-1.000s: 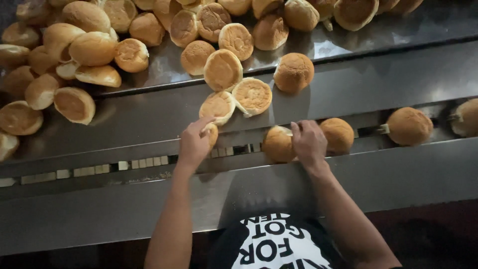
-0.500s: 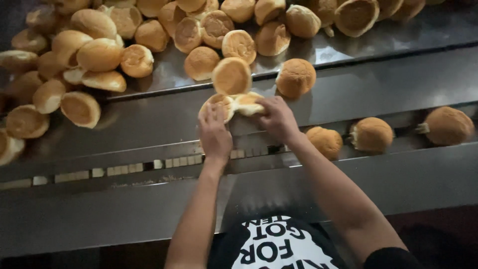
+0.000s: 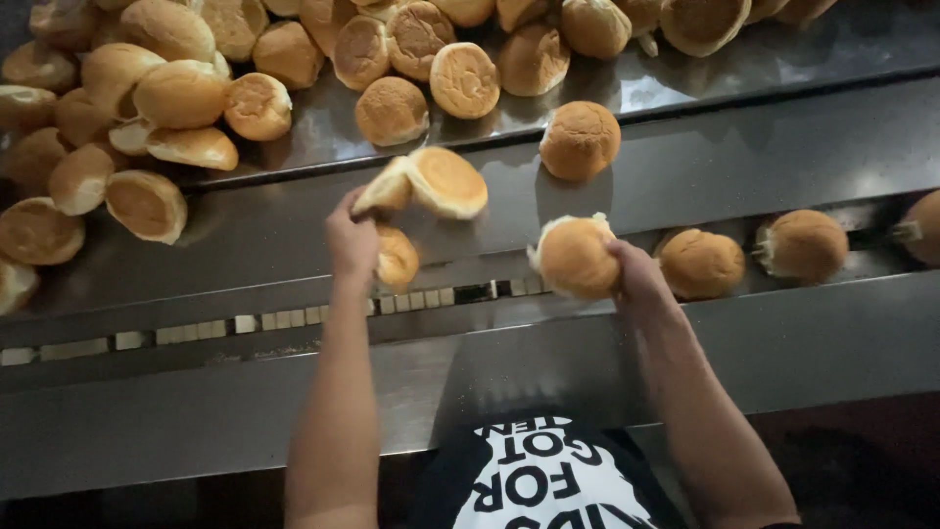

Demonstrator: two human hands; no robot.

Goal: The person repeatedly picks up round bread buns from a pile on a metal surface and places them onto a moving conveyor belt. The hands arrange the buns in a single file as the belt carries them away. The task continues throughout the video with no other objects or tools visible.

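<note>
My left hand (image 3: 351,240) grips a bread roll (image 3: 386,188) by its edge on the sloped steel surface, next to a second roll (image 3: 447,181) that touches it. Another roll (image 3: 397,258) lies just below that hand. My right hand (image 3: 634,277) holds a round golden roll (image 3: 575,257) over the narrow conveyor channel (image 3: 245,321). Two more rolls (image 3: 700,263) (image 3: 805,245) sit in the channel to the right of it.
A large heap of rolls (image 3: 176,88) covers the upper steel tray across the top and left. One single roll (image 3: 580,140) rests on the slope. A roll (image 3: 922,227) is cut off at the right edge. A steel ledge (image 3: 196,421) runs along the front.
My right hand has lifted a roll off the slope and carried it down and right to the channel. My left hand has taken hold of a roll on the slope. The rolls in the channel sit further right.
</note>
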